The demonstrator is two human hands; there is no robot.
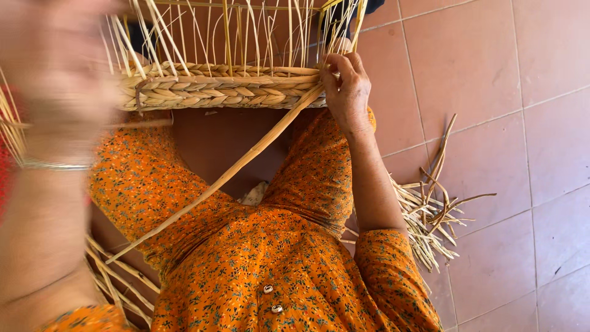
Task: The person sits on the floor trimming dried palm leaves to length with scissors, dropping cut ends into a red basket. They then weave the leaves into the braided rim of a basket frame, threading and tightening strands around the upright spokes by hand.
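Basket: the half-woven basket (221,89) stands in front of my knees, at the top of the view. Its finished part is a thick braided band of pale straw, and I use it as my landmark.
Inside the basket: I see only the reddish floor through it; I cannot tell if something lies in it.
Stakes: many thin upright straws (246,37) rise from the braided band, not woven.
Long strand: one long flat strand (233,169) starts at the right end of the band and goes diagonally down over my lap to the lower left.
Right hand: my right hand (345,92) is at the right end of the band, fingers curled closed and pinching the straw there, just where the long strand begins. The forearm comes up straight from my elbow below.
Left hand: my left hand (52,67) is raised left of the band and very near to the camera, blurred. I cannot tell if it is closed or grasping something. A thin bracelet (52,165) is on the wrist.
Dress: my orange flowered dress (270,264) is below the band.
Loose straw: one pile of straw (430,215) lies on the tiled floor (522,123), below and right of the band; more stalks (117,276) lie below and left.
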